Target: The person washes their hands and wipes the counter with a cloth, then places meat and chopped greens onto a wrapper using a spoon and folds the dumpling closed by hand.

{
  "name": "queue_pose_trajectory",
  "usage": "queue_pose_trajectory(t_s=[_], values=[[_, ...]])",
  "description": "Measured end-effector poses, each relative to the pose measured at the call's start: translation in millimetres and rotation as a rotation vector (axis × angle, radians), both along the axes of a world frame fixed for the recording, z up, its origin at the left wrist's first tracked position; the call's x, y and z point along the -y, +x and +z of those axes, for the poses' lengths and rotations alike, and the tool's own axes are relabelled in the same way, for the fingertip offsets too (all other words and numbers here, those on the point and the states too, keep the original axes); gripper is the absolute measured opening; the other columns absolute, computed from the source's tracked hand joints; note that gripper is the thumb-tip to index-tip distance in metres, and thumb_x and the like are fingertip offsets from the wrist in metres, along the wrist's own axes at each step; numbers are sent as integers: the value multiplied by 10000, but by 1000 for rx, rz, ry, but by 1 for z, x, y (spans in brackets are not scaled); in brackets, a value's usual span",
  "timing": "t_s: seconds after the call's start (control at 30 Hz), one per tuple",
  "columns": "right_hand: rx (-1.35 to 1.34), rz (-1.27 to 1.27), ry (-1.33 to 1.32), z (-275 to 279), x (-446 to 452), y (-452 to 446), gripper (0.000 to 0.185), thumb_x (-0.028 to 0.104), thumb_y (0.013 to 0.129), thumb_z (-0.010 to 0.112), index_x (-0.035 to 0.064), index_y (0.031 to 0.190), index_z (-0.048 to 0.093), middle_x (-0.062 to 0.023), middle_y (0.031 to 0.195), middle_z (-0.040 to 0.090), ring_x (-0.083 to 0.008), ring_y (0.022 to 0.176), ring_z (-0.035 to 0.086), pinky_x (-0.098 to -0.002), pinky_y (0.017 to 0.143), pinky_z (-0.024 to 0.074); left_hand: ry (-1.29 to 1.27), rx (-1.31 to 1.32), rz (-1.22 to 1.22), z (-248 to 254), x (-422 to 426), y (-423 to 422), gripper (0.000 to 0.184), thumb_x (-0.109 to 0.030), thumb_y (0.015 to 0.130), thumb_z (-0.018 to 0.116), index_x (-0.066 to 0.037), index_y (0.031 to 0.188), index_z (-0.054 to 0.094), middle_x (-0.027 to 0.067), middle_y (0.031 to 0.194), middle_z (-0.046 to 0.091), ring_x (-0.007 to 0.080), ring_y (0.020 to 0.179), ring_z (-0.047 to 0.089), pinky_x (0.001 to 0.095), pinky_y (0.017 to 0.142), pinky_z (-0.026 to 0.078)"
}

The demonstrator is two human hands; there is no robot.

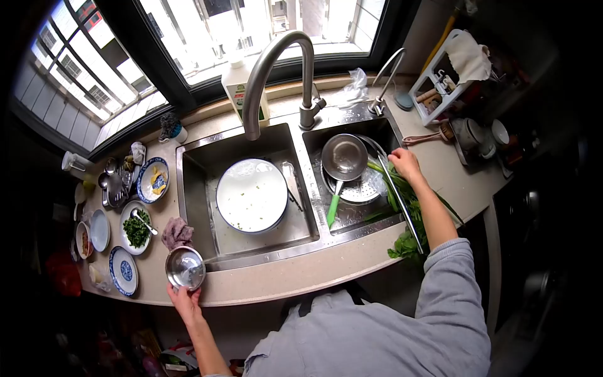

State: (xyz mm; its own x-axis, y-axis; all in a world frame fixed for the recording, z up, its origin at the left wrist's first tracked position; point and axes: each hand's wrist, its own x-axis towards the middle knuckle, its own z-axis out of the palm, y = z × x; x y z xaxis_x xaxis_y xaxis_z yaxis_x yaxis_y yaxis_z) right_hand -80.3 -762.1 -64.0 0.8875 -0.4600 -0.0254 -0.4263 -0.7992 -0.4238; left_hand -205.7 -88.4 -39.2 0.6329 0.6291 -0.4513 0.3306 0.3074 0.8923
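Note:
At the counter's front left, my left hand (186,301) grips the near rim of a small steel bowl (185,268), beside a crumpled purple cloth (178,233). My right hand (404,163) is closed at the right edge of the right basin, over green leafy vegetables (411,210) and close to a long metal rim (402,204); what its fingers hold I cannot make out. In the right basin lie a ladle-like steel pan with a green handle (333,210) and a steel colander (361,190). A large white bowl (252,195) with green bits stands in the left basin.
A tall faucet (254,94) arches over the left basin, with a white bottle (236,85) behind it. Plates and a dish of chopped greens (135,232) stand on the left counter. At the right are a brush (427,137) and a white rack (440,81).

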Motion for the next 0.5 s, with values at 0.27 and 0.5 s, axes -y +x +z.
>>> queue_pose_trajectory(t_s=[0.27, 0.5], values=[[-292, 236, -485, -17, -13, -68, 380, 213, 707, 655, 74, 1050, 573, -87, 972, 611, -267, 987, 537, -425, 831, 394, 27, 14, 185, -46, -108, -27, 549, 8, 719, 492, -72, 1257, 417, 121, 1100, 530, 230, 832, 579, 360, 646, 565], [-605, 345, -617, -47, -21, -46, 358, 189, 848, 457, 13, 1148, 544, -131, 929, 664, -254, 862, 628, -397, 802, 368, 215, -112, 401, -35, -75, -12, 457, -65, 788, 551, -26, 1229, 436, 104, 1018, 538, 174, 709, 527, 271, 555, 487]])
